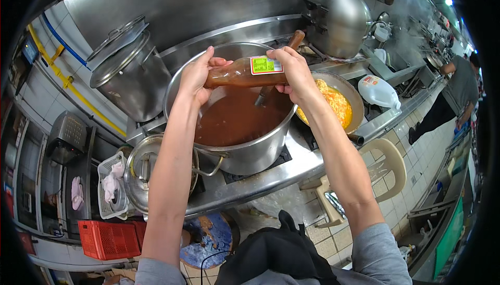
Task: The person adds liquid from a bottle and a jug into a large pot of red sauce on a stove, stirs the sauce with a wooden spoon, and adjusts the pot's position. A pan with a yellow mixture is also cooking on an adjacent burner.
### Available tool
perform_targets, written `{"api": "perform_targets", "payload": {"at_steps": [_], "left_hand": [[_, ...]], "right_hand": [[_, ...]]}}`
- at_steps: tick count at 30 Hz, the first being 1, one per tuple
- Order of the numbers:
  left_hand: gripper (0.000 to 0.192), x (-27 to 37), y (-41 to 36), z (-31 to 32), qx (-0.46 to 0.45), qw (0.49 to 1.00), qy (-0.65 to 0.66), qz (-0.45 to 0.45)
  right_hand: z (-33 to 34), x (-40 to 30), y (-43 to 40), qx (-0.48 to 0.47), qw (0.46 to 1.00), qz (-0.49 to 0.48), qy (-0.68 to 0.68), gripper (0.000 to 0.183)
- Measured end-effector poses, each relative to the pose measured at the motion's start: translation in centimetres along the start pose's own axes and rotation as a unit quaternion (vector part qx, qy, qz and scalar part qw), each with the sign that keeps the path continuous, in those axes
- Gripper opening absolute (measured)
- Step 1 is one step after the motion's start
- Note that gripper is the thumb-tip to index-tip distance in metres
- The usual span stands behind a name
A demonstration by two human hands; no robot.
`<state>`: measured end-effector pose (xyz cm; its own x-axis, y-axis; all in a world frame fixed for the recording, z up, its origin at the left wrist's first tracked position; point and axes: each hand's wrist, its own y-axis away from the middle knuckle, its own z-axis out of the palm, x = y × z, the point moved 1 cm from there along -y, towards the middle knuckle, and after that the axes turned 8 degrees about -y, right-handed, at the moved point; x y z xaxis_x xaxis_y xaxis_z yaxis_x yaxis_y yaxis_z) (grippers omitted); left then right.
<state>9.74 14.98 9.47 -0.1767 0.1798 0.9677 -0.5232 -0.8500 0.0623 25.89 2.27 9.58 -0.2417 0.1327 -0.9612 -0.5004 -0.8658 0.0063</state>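
Observation:
Both of my hands hold a bottle (238, 75) of brown sauce almost level above a large steel stockpot (254, 150). My left hand (200, 75) is around the bottle's left end and hides its tip. At the other end my right hand (292, 70) grips beside a green and yellow label (266, 65) that bears writing. Reddish-brown liquid (234, 123) partly fills the pot. A tool with a wooden handle (296, 40) leans in the pot behind my right hand, its metal lower part (260, 98) entering the liquid.
A pan (357, 107) of yellow egg-like food (336, 105) sits right of the pot, beside a plastic jug (377, 91). Lidded steel pots stand left (131, 78) and back right (338, 23). A glass lid (142, 171) lies front left. A plastic chair (384, 168) and another person (463, 78) are at right.

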Motion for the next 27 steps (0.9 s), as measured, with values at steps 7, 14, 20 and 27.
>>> {"api": "perform_targets", "payload": {"at_steps": [7,14,20,27], "left_hand": [[0.039,-2.3,-1.3,-0.4,0.001,0.996,-0.082,-0.041],[0.045,-4.7,-2.5,-1.5,0.048,0.963,-0.263,0.009],[0.044,-5.2,-1.1,-2.8,0.099,0.925,-0.332,0.156],[0.044,-4.1,4.2,-2.7,0.145,0.851,-0.463,0.199]], "right_hand": [[-0.5,0.8,-1.3,0.011,0.999,0.008,0.041,0.016],[-1.4,1.0,-2.8,0.025,0.986,-0.025,0.161,0.03],[-0.9,0.4,-3.4,0.052,0.945,-0.066,0.317,0.04],[0.0,-0.8,-3.5,0.048,0.902,-0.114,0.414,0.043]]}}
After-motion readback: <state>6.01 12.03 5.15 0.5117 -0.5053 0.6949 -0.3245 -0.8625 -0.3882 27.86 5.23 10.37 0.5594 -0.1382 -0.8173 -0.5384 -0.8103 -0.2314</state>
